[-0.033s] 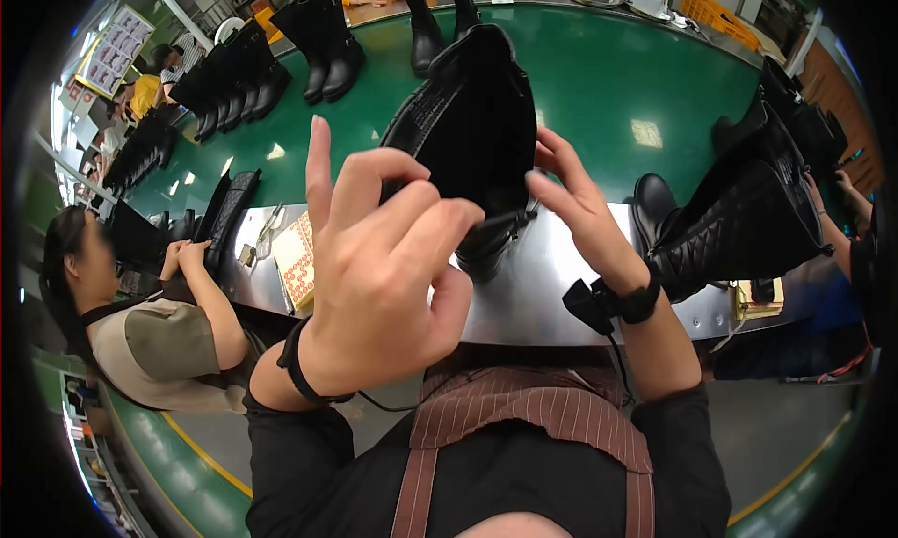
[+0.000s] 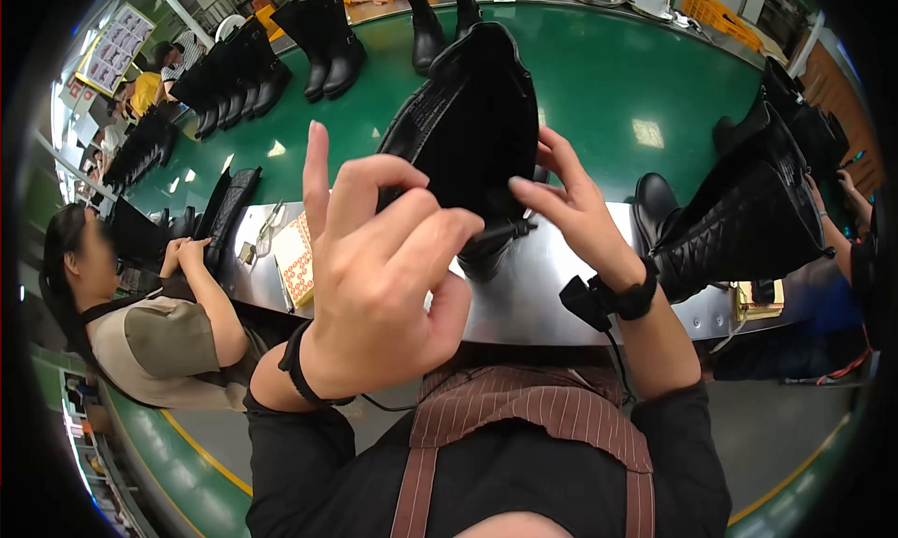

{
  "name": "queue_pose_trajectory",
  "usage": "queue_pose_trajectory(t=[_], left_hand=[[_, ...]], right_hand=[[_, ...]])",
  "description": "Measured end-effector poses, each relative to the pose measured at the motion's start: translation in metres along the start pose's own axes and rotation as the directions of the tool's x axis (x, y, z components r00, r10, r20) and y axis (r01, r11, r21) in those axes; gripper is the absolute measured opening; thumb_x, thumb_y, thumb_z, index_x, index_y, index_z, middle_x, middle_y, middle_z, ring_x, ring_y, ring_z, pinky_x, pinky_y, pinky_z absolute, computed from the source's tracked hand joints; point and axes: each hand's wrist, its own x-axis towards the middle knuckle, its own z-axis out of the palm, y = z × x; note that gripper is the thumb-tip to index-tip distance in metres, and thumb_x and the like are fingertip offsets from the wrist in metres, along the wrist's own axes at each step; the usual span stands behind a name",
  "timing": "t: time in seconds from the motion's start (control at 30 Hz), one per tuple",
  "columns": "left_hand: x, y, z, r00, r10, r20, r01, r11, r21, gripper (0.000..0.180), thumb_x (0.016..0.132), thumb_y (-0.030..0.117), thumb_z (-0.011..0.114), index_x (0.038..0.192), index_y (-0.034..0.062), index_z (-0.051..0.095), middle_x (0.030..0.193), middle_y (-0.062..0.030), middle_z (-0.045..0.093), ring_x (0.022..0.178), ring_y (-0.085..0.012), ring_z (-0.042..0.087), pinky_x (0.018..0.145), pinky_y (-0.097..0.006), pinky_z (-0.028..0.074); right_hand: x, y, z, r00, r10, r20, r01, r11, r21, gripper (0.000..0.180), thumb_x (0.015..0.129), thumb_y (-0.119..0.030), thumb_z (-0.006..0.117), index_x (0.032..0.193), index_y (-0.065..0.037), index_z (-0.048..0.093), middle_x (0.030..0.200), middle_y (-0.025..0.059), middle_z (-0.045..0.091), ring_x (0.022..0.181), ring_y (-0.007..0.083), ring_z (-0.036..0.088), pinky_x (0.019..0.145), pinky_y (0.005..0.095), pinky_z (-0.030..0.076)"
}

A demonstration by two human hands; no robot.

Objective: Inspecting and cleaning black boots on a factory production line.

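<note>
A tall black boot (image 2: 468,131) stands upright in front of me, its wide opening facing me. My left hand (image 2: 383,267) is at its near left side, index finger raised, the other fingers curled in. A thin black piece (image 2: 506,231) sticks out from those fingertips across the boot's near side. I cannot tell whether it is a strap or a tool. My right hand (image 2: 585,210) grips the boot's right edge, fingers behind and thumb at the opening. Another black boot with a quilted shaft (image 2: 725,229) leans on the right.
The green bench top (image 2: 589,79) has a metal front strip (image 2: 524,313). More black boots (image 2: 327,51) stand along the far side. A sheet of red round stickers (image 2: 297,262) lies to the left. A seated person (image 2: 154,332) is at my left; another person's hands (image 2: 842,220) show at the right.
The thumb of my right hand has shifted slightly left over the boot's opening. The thin black piece has tilted a little downward at its right end.
</note>
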Motion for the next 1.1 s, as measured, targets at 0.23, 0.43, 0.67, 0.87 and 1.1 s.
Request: queue_pose_trajectory(t=[0.23,0.43,0.67,0.87,1.1], left_hand=[[-0.054,0.005,0.004,0.954,0.189,-0.232,-0.207,0.977,-0.058,0.031,0.047,0.029,0.057,0.067,0.0099,0.071,0.062,0.0022,0.056,0.078,-0.0211,0.052,0.108,-0.074,0.022],[-0.091,0.005,-0.010,0.976,0.184,-0.114,-0.188,0.982,-0.018,0.028,0.066,0.034,0.053,0.072,0.0178,0.075,0.067,0.0047,0.066,0.085,-0.0205,0.046,0.116,-0.065,0.018],[-0.055,-0.018,0.022,0.823,0.131,-0.553,-0.164,0.986,-0.010,0.066,0.072,0.025,0.069,0.133,0.0123,0.047,0.126,-0.0178,0.052,0.118,-0.0322,0.045,0.115,-0.059,0.024],[-0.128,-0.045,0.127,0.892,-0.445,0.082,0.402,0.696,-0.594,0.119,0.068,0.023,0.089,0.153,-0.0027,0.010,0.149,-0.0223,0.033,0.138,-0.0316,0.036,0.117,-0.045,0.022],[-0.122,-0.035,0.189,0.669,-0.322,0.670,0.742,0.353,-0.570,0.066,0.069,0.024,0.089,0.121,-0.0050,0.060,0.125,-0.0171,0.063,0.118,-0.0276,0.058,0.104,-0.039,0.043]], right_hand=[[0.012,0.034,-0.007,0.997,0.036,-0.065,-0.026,0.989,0.142,0.035,0.104,-0.034,0.054,0.095,0.000,0.062,0.075,-0.0099,0.047,0.072,0.0031,0.039,0.063,0.0212,0.035],[0.008,0.020,-0.015,0.991,0.129,0.023,-0.131,0.982,0.133,0.045,0.106,-0.041,0.047,0.076,-0.008,0.051,0.072,-0.0123,0.038,0.068,0.0017,0.030,0.058,0.0226,0.028],[0.009,0.023,0.003,0.997,0.068,-0.033,-0.061,0.983,0.175,0.038,0.105,-0.036,0.051,0.092,-0.001,0.060,0.079,-0.0075,0.049,0.076,0.0045,0.040,0.068,0.0235,0.039],[-0.026,0.055,-0.011,0.970,-0.040,-0.239,0.082,0.983,0.166,0.028,0.086,-0.003,0.053,0.112,-0.002,0.064,0.098,0.0051,0.067,0.090,0.0154,0.060,0.080,0.0293,0.049],[-0.067,0.109,0.013,0.954,0.296,0.039,-0.288,0.948,-0.133,0.029,0.094,-0.023,0.066,0.107,0.003,0.065,0.086,0.0143,0.070,0.074,0.0184,0.068,0.068,0.0326,0.053]])
